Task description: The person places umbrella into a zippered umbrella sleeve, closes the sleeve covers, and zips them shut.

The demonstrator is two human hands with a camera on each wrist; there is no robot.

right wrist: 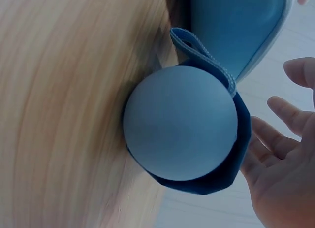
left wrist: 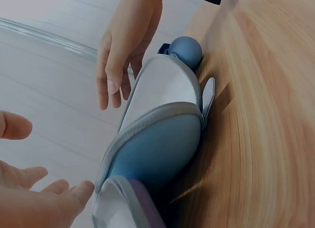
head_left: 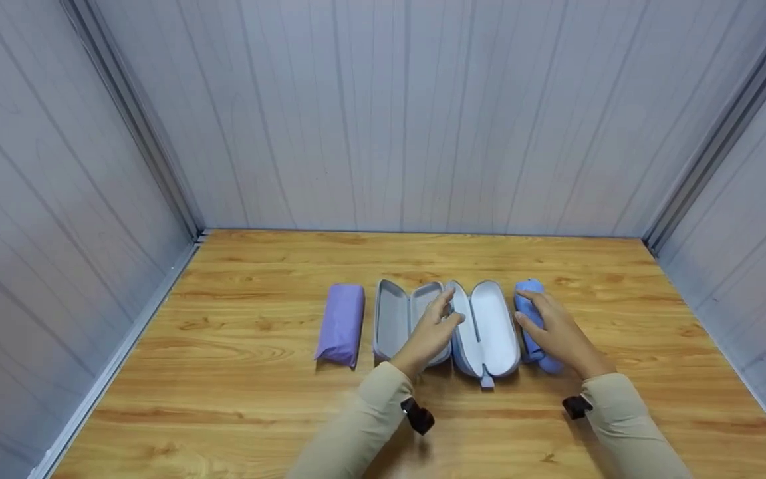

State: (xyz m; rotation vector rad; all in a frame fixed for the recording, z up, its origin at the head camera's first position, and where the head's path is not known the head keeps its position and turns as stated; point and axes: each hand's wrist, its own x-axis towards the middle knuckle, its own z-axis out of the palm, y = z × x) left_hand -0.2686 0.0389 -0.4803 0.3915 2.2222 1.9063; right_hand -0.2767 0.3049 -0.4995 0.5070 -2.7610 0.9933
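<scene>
Two hard zip cases lie open side by side: a grey-lined case with a purple outside (head_left: 391,319) and a blue case with a white lining (head_left: 495,329). My left hand (head_left: 431,336) hovers where the two cases meet, its fingers spread and holding nothing. To the right lies a blue folded umbrella (head_left: 530,287) with a round end cap (right wrist: 179,122) and a wrist loop. My right hand (head_left: 564,336) is over the umbrella with loose fingers; whether the fingertips touch it I cannot tell. The blue case's pull tab (head_left: 487,382) points toward me.
A purple flat folded bundle (head_left: 342,324) lies left of the cases. Everything rests on a wood-grain table (head_left: 223,399). Pale panel walls (head_left: 370,120) stand behind and on both sides. Each wrist carries a small black camera (head_left: 417,416).
</scene>
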